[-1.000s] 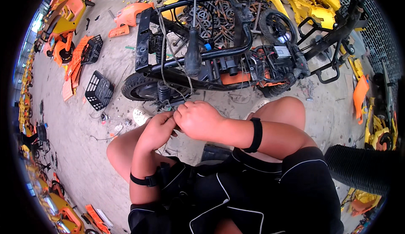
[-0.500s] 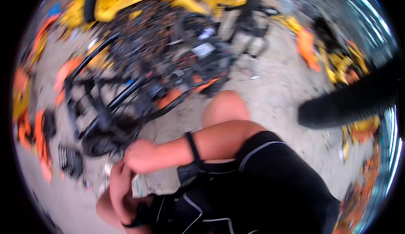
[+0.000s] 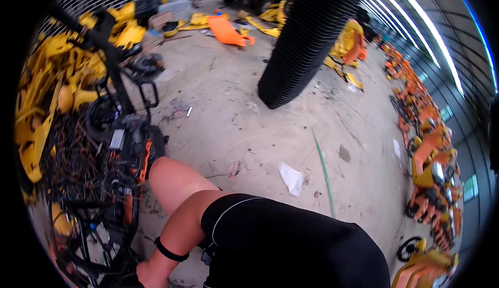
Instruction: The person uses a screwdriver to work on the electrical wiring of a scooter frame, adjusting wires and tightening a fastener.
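Observation:
My right hand [image 3: 150,274] is at the lower edge, cut off by the picture's rim. A black band circles its wrist, and its fingers are hidden. It is beside the lower end of a black tubular vehicle frame [image 3: 136,212]; whether it touches the frame I cannot tell. Black and orange parts and a light label plate [image 3: 117,139] sit on this frame. My left hand is out of view.
Heaped dark metal scraps [image 3: 70,158] and yellow panels [image 3: 34,106] lie on the left. A ribbed black column [image 3: 312,38] rises ahead. An orange panel [image 3: 226,30] and white paper [image 3: 291,179] lie on the floor. Orange and yellow vehicles [image 3: 429,168] line the right.
My view has swung to the right, so the frame and scrap heap now appear farther left. Both hands were close together beside the frame; now only my right hand shows.

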The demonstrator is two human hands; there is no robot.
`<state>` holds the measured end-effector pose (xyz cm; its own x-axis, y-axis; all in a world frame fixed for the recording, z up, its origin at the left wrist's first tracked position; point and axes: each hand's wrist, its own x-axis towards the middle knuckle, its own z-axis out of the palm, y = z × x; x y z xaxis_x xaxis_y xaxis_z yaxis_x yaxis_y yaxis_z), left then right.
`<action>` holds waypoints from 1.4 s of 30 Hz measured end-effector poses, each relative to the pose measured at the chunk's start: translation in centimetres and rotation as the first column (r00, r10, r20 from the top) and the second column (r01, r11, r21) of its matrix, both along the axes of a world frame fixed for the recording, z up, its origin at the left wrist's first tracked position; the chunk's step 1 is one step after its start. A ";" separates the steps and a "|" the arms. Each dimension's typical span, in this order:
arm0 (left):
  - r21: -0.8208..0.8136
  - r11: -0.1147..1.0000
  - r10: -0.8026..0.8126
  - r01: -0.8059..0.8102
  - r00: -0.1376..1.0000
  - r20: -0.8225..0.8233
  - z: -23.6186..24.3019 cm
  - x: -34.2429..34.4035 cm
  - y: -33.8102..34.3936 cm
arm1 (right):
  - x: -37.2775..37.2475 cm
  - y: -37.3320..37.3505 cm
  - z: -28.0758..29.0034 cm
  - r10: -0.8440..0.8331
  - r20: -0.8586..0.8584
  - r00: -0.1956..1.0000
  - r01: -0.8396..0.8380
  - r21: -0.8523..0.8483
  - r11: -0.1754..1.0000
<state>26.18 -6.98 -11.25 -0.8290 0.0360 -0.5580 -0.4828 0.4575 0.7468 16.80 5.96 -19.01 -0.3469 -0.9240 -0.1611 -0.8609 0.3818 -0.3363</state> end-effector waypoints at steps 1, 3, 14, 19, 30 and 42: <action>0.005 1.000 -0.026 0.027 0.999 -0.023 0.3 0.6 0.3 | 0.6 1.1 0.5 -0.050 -0.080 0.996 0.037 -0.155 0.987; 0.088 0.996 0.015 -0.005 0.993 -0.116 -0.1 2.0 0.6 | 1.7 1.9 1.0 -0.107 -0.168 0.980 0.046 -0.333 0.942; 0.372 0.894 0.221 -0.250 0.968 0.119 1.7 4.2 1.8 | 4.8 2.6 1.7 -0.336 -0.166 0.927 0.211 -0.510 0.834; 0.462 0.834 0.289 -0.301 0.952 0.098 4.2 6.3 2.6 | 6.4 2.0 2.6 -0.393 -0.185 0.901 0.225 -0.575 0.787; 0.433 0.872 0.281 -0.229 0.958 -0.059 4.3 7.3 1.9 | 8.9 2.7 4.5 -0.470 -0.236 0.851 0.194 -0.689 0.698; 0.269 0.950 -0.035 0.157 0.912 -0.408 4.7 5.5 0.0 | 7.7 2.5 5.6 -0.436 -0.298 0.849 0.280 -0.447 0.850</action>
<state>31.70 -6.99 -6.52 -0.9618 0.2360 -0.1389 -0.0861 0.2208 0.9715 24.48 8.44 -13.44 -0.6253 -0.6816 0.3800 -0.7748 0.6005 -0.1977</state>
